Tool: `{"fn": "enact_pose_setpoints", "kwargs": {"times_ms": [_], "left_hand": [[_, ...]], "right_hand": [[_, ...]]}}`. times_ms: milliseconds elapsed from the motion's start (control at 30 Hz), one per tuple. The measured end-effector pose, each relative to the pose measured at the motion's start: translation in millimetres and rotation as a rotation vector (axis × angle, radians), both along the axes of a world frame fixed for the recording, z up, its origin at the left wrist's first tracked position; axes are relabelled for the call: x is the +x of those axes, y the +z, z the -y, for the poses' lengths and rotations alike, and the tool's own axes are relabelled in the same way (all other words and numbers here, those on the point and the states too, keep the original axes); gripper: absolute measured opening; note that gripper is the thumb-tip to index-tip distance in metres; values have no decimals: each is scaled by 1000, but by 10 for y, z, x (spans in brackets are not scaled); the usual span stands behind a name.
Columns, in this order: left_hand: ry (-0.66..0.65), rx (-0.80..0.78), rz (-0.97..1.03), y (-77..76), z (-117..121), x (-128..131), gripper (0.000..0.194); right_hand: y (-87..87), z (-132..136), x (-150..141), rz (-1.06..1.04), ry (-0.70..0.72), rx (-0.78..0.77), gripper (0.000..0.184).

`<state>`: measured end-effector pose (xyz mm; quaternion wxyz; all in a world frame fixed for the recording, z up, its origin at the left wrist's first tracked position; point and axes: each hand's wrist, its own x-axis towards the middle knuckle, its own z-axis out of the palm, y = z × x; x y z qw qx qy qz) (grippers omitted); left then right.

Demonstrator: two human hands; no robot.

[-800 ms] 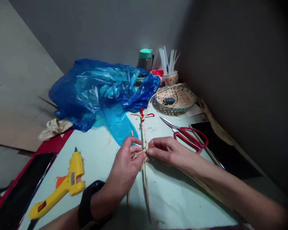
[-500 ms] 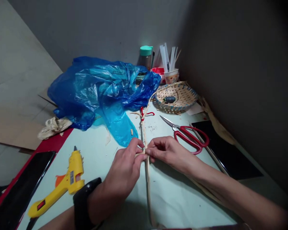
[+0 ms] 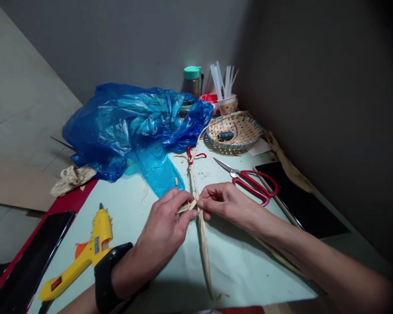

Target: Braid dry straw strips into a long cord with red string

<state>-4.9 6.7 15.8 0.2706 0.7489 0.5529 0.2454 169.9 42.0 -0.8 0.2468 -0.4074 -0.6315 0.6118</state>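
Pale desk (image 3: 249, 279) by grey wall (image 3: 144, 52): we hold a braided fibre cord (image 3: 194, 183), mid-desk & running away from us. Our L hand (image 3: 170, 220), thumb & fingers nearly closed, pinches a strand (image 3: 187, 206); our R hand (image 3: 221, 200), fingertips tight together, nips the braid just beside it. Red-handled scissors (image 3: 233, 172) lie R, yellow glue gun (image 3: 96, 248) L, blue plastic bag (image 3: 134, 117) behind.

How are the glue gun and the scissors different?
The glue gun is mostly yellow; the scissors are red and silvery. The glue gun points away from the person, while the scissors point mostly left. The glue gun lies left of the left hand; the scissors lie just beyond the right hand. Both rest on the table.
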Motion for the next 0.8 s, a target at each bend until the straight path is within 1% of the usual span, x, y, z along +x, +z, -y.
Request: {"fn": "enact_pose_setpoints", "kwargs": {"times_ms": [33,100,233,300,400,500,567,667,800], "left_hand": [[1,3,15,-2,-1,-5,11],[18,-49,73,-7,-1,-13,19],[109,-300,267,-38,-25,-17,28],[146,-417,379,-62,-50,-17,25],[160,-555,545,-98,-86,-17,16],[182,-630,628,-131,-107,-23,15],[198,-615,599,-150,-111,-25,17],[224,-498,458,-149,-89,-19,19],[224,-320,250,-47,17,-10,16]], "right_hand": [[-5,-1,3,-1,-1,-1,20],[-10,-4,4,3,1,-1,21],[-9,-9,-5,3,18,19,25],[-8,-12,-7,-7,30,24,23],[-13,-17,-5,-9,43,40,19],[-28,-17,-6,2,46,74,17],[-43,-12,-13,8,38,93,17],[-66,5,-34,48,11,121,18],[-58,41,-64,110,-42,168,16]]}}
